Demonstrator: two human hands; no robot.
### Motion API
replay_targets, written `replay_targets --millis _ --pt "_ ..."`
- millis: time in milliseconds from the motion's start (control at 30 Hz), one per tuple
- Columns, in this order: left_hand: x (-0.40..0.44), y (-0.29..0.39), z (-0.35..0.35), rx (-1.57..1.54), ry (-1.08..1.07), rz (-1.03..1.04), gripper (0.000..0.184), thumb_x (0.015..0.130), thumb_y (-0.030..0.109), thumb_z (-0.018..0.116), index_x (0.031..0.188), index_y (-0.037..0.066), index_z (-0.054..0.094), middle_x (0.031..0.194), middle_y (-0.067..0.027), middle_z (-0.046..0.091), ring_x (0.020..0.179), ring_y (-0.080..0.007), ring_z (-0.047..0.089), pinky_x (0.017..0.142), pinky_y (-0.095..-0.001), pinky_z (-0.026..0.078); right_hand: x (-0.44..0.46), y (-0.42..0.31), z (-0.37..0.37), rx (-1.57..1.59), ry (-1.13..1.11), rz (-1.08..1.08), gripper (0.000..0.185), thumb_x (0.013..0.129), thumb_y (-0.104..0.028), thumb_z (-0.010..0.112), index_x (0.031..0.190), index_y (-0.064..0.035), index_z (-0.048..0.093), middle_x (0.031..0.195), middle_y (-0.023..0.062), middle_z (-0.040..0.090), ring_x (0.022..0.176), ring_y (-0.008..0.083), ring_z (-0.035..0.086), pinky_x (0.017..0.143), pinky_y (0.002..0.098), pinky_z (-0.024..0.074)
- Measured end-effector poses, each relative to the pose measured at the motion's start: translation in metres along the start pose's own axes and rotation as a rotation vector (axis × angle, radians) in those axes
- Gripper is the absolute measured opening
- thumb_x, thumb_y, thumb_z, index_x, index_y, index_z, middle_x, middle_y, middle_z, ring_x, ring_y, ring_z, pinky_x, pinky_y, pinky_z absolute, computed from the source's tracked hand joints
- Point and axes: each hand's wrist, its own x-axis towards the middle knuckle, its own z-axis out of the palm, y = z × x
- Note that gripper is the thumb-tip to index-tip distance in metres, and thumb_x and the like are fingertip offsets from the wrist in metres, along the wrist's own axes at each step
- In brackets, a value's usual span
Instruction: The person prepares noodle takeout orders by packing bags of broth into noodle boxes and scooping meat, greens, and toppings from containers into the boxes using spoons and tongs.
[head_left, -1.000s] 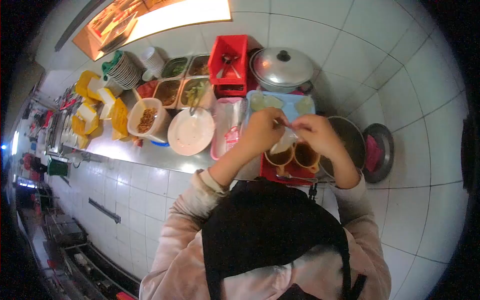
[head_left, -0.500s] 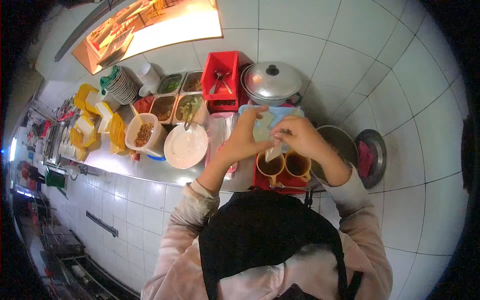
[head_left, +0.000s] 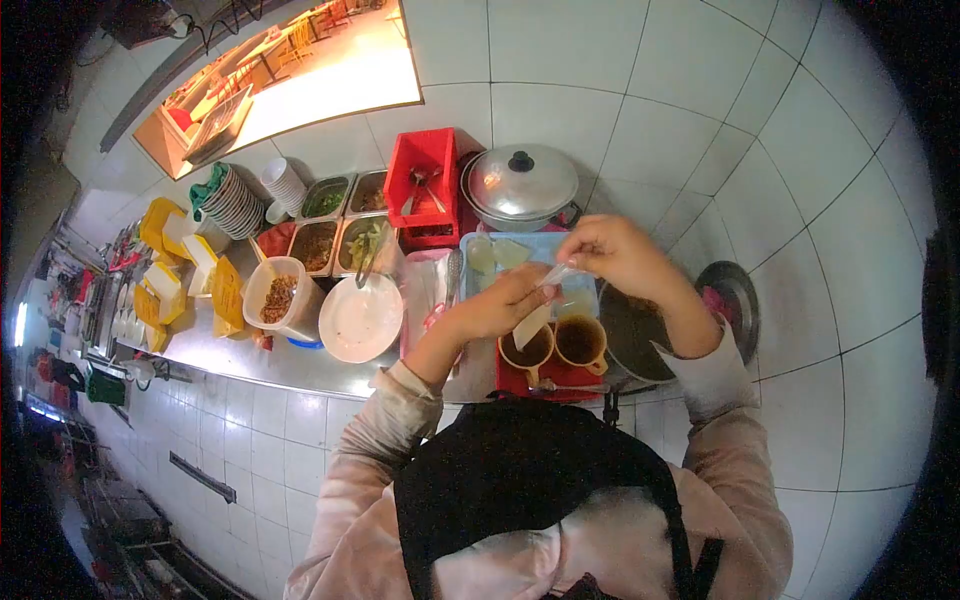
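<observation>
A small clear plastic bag (head_left: 532,325) with whitish contents hangs slantwise over two cream mugs. My left hand (head_left: 505,302) is closed around its upper part. With pinched fingers, my right hand (head_left: 606,250) grips the twisted top end of the same bag. Brown liquid fills the left mug (head_left: 528,352) and the right mug (head_left: 583,342), which stand in a red tray (head_left: 510,383). Behind my hands lies a light blue tray (head_left: 548,240) with several pale, bagged portions in it.
A lidded pot (head_left: 523,185) and a red cutlery box (head_left: 423,160) stand at the back. Leftward are a white plate (head_left: 360,320), a tub (head_left: 285,297) of brown bits, metal food pans (head_left: 318,245) and stacked bowls (head_left: 237,203). A large pot (head_left: 640,335) sits right of the mugs.
My right hand has moved up, drawing the bag's top end out, while my left hand has closed around the bag. The camera view has shifted slightly.
</observation>
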Motion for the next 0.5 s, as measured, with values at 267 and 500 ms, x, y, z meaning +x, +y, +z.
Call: replay_targets --millis 267,500 --pt "-0.006 -0.012 0.007 0.156 0.116 0.059 0.034 0.102 0.028 0.048 0.119 0.003 0.062 0.126 -0.0189 0.054 0.124 -0.0349 0.045 0.109 -0.0449 0.026 -0.015 -0.062 0.016 -0.643 0.169 -0.346 0.03 0.081 -0.011 0.069 0.11 -0.0055 0.064 0.095 0.0085 0.063 0.094 0.0239 0.063 0.094 0.0445 0.0432" --pt "-0.004 0.011 -0.008 0.073 -0.013 0.062 0.034 0.101 0.026 0.05 0.122 0.001 0.059 0.125 -0.0175 0.055 0.124 -0.0348 0.045 0.109 -0.0443 0.028 -0.007 -0.029 0.023 -0.982 -0.221 -0.325 0.017 0.084 -0.023 0.06 0.09 -0.0086 0.067 0.082 0.0048 0.069 0.087 0.0241 0.064 0.085 0.046 0.0415"
